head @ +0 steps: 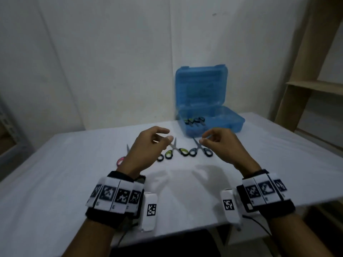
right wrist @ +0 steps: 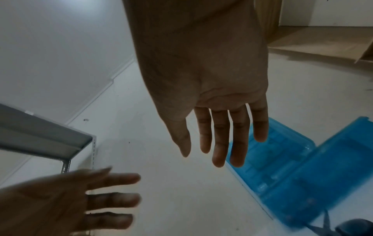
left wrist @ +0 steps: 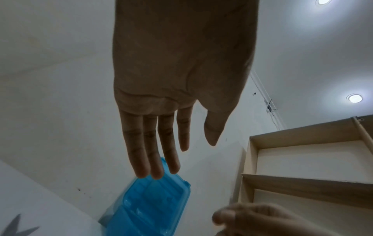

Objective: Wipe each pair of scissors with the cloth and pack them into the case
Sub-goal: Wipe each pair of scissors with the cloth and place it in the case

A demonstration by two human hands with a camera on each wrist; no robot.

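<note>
Reaching among the loose scissors carries the main risk: several pairs lie close together on the white-covered table (head: 74,173), blades pointing toward the open translucent blue plastic case (head: 211,115), so a careless grab could catch a blade or knock a neighbouring pair askew. No cloth can be made out in any view; packing without wiping would fail the task. The green-handled steel scissors (head: 175,151) and the dark grey-handled scissors (head: 200,150) lie just in front of the case; a pink-handled pair (head: 120,160) lies partly hidden behind the left wrist. At least one pair already sits inside the case. The left hand (head: 148,147) and the right hand (head: 220,143) hover above the scissors, fingers loosely spread and relaxed, holding nothing and touching nothing.
</note>
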